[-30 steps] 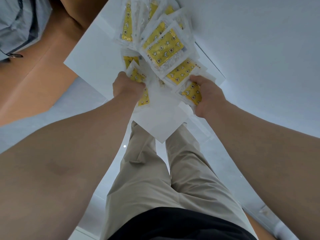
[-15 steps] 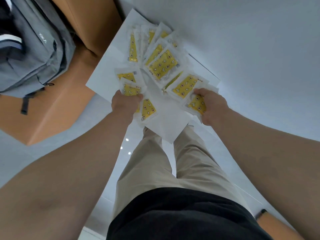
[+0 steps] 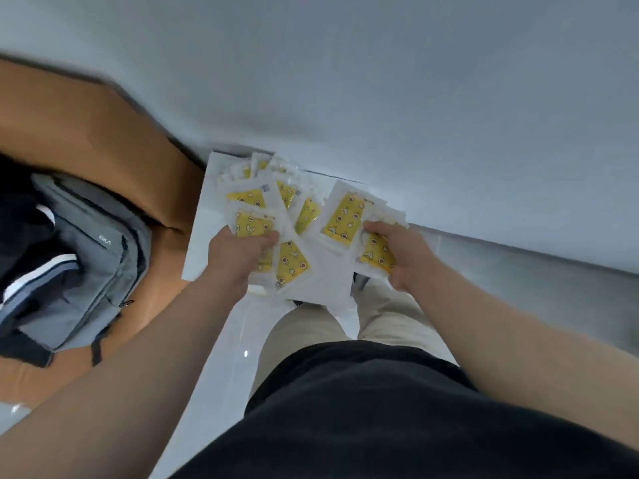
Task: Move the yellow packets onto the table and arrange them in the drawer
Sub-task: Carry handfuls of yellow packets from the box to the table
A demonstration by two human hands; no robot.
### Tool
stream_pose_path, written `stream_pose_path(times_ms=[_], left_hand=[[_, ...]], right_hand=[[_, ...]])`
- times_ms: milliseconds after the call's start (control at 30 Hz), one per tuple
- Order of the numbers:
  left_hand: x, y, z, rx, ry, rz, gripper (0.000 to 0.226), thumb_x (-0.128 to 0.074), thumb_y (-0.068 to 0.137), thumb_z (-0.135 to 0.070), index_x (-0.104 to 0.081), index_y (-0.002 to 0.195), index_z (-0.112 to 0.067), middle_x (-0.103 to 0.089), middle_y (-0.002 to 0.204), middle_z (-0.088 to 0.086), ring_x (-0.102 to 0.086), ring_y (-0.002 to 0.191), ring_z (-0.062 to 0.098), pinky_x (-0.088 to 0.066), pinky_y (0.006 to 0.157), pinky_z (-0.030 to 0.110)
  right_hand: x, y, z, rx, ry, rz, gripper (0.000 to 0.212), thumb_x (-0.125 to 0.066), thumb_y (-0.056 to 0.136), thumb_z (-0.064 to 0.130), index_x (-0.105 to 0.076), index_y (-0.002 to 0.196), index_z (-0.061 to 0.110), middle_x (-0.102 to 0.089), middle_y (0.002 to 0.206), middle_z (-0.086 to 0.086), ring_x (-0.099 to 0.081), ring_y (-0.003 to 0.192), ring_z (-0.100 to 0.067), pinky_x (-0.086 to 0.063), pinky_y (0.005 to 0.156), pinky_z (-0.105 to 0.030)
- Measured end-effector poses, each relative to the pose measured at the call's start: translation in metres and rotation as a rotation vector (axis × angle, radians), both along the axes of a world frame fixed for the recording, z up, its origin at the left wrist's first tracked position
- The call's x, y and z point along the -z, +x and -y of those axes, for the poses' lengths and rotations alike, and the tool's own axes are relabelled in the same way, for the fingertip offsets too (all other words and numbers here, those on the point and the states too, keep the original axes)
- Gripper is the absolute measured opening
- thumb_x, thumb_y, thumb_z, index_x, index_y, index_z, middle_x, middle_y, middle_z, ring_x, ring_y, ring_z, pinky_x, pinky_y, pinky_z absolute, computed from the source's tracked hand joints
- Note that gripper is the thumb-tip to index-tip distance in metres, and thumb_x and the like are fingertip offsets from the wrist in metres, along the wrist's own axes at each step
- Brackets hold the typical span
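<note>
Several yellow packets (image 3: 344, 217) in clear wrappers lie in a loose heap on a white sheet (image 3: 204, 219) that I carry in front of me. My left hand (image 3: 235, 254) grips the sheet's left part, its thumb pressing a yellow packet (image 3: 250, 224). My right hand (image 3: 403, 255) grips the right part, fingers curled round another yellow packet (image 3: 377, 254). More packets at the far end of the heap overlap and are partly hidden. No drawer shows in this view.
A grey backpack (image 3: 83, 257) lies on a brown cardboard surface (image 3: 86, 126) to the left. A pale grey wall (image 3: 380, 81) fills the top and right. Below are my beige trousers (image 3: 304, 333) and a shiny grey floor (image 3: 224, 357).
The view has swung left and down, so the backpack and cardboard come further into sight. The sheet with packets sits lower in the frame, and the packets have slid closer together.
</note>
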State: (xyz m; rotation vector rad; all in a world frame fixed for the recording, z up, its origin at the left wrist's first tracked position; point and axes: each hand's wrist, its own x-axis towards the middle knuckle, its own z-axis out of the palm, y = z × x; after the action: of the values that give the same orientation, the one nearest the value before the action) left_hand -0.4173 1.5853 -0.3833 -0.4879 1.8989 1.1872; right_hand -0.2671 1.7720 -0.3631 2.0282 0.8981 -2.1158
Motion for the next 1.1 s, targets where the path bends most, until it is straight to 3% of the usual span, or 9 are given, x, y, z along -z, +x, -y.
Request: stream_pose_path(times_ms=[133,267,433,533,633,867,1100], left_hand=[[-0.034,0.007,-0.033,0.221,0.049,0.021,0.04,-0.088,0.075,-0.013,-0.067,0.109,-0.021,-0.074,0.105,-0.002,-0.071,0.094,0.019,-0.057,0.079,0.037],[-0.076,0.029,-0.089,0.451,0.139,-0.021,0.035,-0.086,0.077,-0.011,-0.071,0.108,-0.017,-0.077,0.099,-0.002,-0.073,0.086,0.018,-0.054,0.063,0.029],[-0.121,0.079,-0.14,0.692,0.242,-0.13,0.027,-0.086,0.076,-0.016,-0.073,0.1,-0.021,-0.078,0.094,-0.003,-0.075,0.085,0.019,-0.058,0.074,0.034],[-0.149,0.124,-0.155,0.814,0.323,-0.167,0.026,-0.086,0.076,-0.016,-0.073,0.098,-0.022,-0.078,0.092,-0.006,-0.075,0.081,0.014,-0.054,0.066,0.027],[-0.168,0.162,-0.16,0.875,0.386,-0.159,0.028,-0.085,0.077,-0.013,-0.072,0.101,-0.021,-0.078,0.092,-0.006,-0.075,0.074,0.01,-0.051,0.056,0.023],[-0.202,0.3,-0.139,1.029,0.48,-0.127,0.029,-0.085,0.078,-0.013,-0.072,0.103,-0.021,-0.079,0.092,-0.005,-0.076,0.083,0.017,-0.055,0.065,0.031],[-0.211,0.446,-0.093,1.219,0.544,0.023,0.027,-0.081,0.08,-0.006,-0.073,0.103,-0.017,-0.079,0.09,0.0,-0.077,0.079,0.02,-0.059,0.07,0.036]], right_hand=[[-0.025,0.044,-0.002,0.162,0.028,-0.032,0.037,-0.081,0.082,0.009,-0.07,0.118,0.011,-0.079,0.094,-0.011,-0.078,0.075,-0.028,-0.06,0.053,-0.034],[-0.054,0.091,-0.01,0.336,0.102,-0.074,0.035,-0.083,0.081,0.012,-0.071,0.114,0.016,-0.08,0.092,-0.008,-0.078,0.076,-0.028,-0.062,0.06,-0.037],[-0.086,0.155,-0.011,0.556,0.195,-0.119,0.042,-0.086,0.077,0.013,-0.069,0.115,0.015,-0.08,0.088,-0.008,-0.077,0.067,-0.026,-0.059,0.052,-0.034],[-0.102,0.204,-0.001,0.687,0.248,-0.135,0.051,-0.089,0.073,0.016,-0.067,0.119,0.015,-0.08,0.089,-0.008,-0.078,0.07,-0.027,-0.059,0.054,-0.034],[-0.113,0.247,0.011,0.788,0.291,-0.165,0.053,-0.089,0.073,0.015,-0.065,0.121,0.016,-0.08,0.092,-0.01,-0.078,0.077,-0.029,-0.061,0.06,-0.038],[-0.15,0.382,0.08,0.995,0.395,-0.215,0.041,-0.086,0.076,0.012,-0.064,0.11,0.018,-0.079,0.084,-0.008,-0.077,0.067,-0.026,-0.059,0.055,-0.035],[-0.168,0.513,0.182,1.231,0.474,-0.158,0.045,-0.089,0.073,0.015,-0.063,0.109,0.019,-0.079,0.079,-0.005,-0.076,0.065,-0.025,-0.059,0.055,-0.033]])
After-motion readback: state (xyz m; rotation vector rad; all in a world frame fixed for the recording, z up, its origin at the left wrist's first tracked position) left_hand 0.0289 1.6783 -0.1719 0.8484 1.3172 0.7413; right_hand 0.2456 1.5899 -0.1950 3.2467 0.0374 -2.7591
